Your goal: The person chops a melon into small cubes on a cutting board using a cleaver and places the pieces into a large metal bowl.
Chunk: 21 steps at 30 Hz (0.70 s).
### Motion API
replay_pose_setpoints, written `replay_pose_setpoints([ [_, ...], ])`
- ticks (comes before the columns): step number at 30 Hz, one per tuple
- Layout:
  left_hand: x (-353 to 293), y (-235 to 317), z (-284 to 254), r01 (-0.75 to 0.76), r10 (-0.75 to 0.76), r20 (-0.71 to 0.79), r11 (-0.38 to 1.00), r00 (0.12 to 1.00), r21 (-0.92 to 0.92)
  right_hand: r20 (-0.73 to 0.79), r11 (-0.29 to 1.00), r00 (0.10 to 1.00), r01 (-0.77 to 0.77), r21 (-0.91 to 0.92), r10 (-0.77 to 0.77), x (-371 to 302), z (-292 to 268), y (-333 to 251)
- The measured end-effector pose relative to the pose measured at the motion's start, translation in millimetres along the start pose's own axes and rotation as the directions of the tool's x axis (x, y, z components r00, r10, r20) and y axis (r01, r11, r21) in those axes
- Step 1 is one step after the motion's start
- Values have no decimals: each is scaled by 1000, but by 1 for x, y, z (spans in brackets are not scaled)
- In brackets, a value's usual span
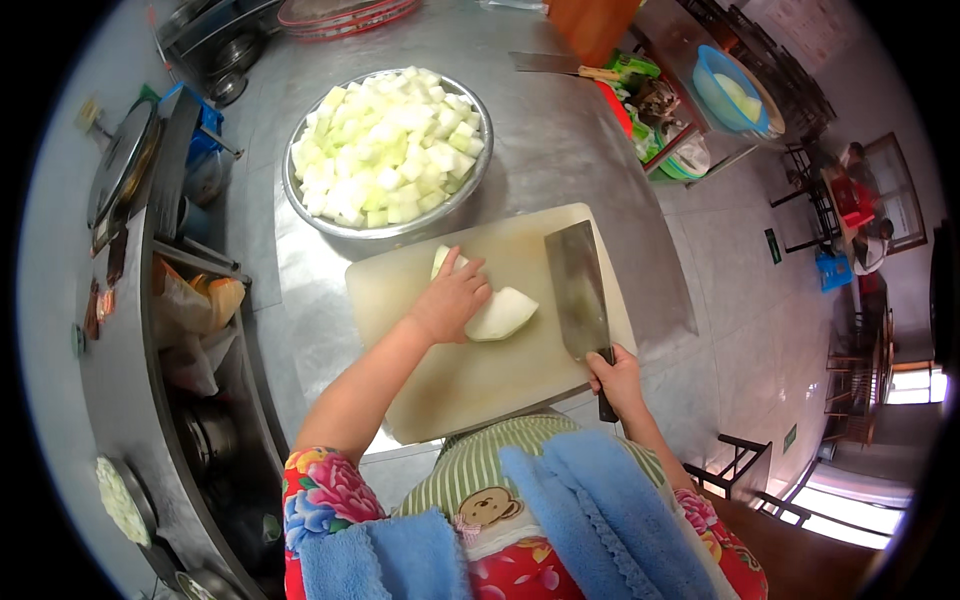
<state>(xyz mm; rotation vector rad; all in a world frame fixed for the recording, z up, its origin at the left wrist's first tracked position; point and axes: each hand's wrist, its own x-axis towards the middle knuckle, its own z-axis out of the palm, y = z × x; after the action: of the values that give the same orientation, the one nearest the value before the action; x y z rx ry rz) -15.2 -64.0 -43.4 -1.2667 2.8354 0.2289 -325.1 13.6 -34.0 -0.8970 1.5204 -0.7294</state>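
Observation:
My left hand (pixel 450 298) rests over pale green-white melon on the cutting board (pixel 420 390), its fingers curled onto it. A thick melon wedge (pixel 504 314) shows at the right of that hand, and a smaller melon piece (pixel 440 258) peeks out past its fingers. How far the palm covers the melon is hidden. In my right hand (pixel 619 380) is the dark handle of a broad cleaver (pixel 580 295). Its blade lies over the board's right side, apart from the melon. Beyond the board, a metal bowl (pixel 486 165) is heaped with melon cubes (pixel 390 150).
The board lies on a steel table (pixel 650 255). Another cleaver (pixel 545 63) lies toward the far right edge. A blue basin (pixel 715 85) with melon pieces stands on a side table. Shelving (pixel 215 480) runs along the left, and a red-rimmed sieve (pixel 345 22) is at the back.

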Motion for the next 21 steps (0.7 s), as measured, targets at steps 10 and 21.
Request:
replay_pose_setpoints([
  [10,-4,13,-1,-4,14,79,992,997,-127,55,989,998,29,-143,-21,6,-8,-7],
  [21,-34,34,5,177,-181,-3,967,984,-186,196,825,972,218,-522,-132,19,-14,-17],
])
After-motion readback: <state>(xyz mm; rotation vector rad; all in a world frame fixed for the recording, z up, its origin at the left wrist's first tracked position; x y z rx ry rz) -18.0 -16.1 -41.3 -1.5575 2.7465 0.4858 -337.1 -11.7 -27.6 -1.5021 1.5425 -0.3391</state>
